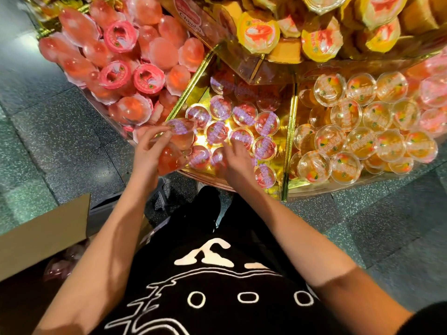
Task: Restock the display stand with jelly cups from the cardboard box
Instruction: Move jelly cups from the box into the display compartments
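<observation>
Grey-green speckled floor (48, 146) beneath gold display stand (289, 146).

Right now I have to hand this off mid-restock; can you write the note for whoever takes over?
Left hand: grips two red jelly cups at the near-left edge of the middle compartment.
Right hand: fingers on the purple-lidded cups laid there; whether it pinches one, I cannot tell.
Cardboard box: on the floor to the left, flap up, pinkish cups inside, blurred.
Done: roughly one layer of cups lies lid-up in the middle compartment.
Left: set down the two held cups, fill the bare patches, fetch more from the box.
</observation>
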The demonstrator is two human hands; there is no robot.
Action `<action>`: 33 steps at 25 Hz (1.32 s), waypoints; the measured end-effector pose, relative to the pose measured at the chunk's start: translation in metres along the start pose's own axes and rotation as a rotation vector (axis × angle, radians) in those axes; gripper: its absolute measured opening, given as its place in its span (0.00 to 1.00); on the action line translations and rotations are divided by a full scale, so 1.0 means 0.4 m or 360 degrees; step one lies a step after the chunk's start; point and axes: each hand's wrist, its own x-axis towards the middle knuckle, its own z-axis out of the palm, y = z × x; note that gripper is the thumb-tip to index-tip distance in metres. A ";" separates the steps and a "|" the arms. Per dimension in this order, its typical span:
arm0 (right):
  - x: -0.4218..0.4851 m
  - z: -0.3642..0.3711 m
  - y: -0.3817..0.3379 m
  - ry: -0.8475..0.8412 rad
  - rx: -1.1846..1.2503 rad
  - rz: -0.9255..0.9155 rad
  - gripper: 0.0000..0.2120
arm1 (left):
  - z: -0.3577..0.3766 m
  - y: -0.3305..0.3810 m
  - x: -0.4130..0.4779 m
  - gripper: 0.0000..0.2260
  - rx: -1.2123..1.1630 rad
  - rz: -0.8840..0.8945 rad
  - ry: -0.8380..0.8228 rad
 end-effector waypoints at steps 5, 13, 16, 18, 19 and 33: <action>-0.100 -0.065 0.123 -0.0296 -0.0439 0.0517 0.24 | 0.034 0.005 0.011 0.11 -0.0031 -0.0013 -0.0083; -0.100 -0.069 0.153 -0.0353 -0.0552 0.0391 0.28 | 0.037 -0.016 0.026 0.13 -0.0028 -0.0040 -0.0122; -0.105 -0.067 0.158 -0.0329 -0.0530 0.0386 0.29 | 0.035 -0.025 0.026 0.17 -0.0015 -0.0027 -0.0134; -0.106 -0.063 0.157 -0.0334 -0.0538 0.0376 0.30 | 0.034 -0.029 0.025 0.19 -0.0013 -0.0027 -0.0137; -0.106 -0.059 0.158 -0.0328 -0.0538 0.0376 0.31 | 0.035 -0.027 0.021 0.18 -0.0022 -0.0044 -0.0137; -0.106 -0.079 0.164 -0.0449 -0.0368 0.0415 0.28 | 0.075 -0.025 0.002 0.06 -0.0076 0.0038 -0.0095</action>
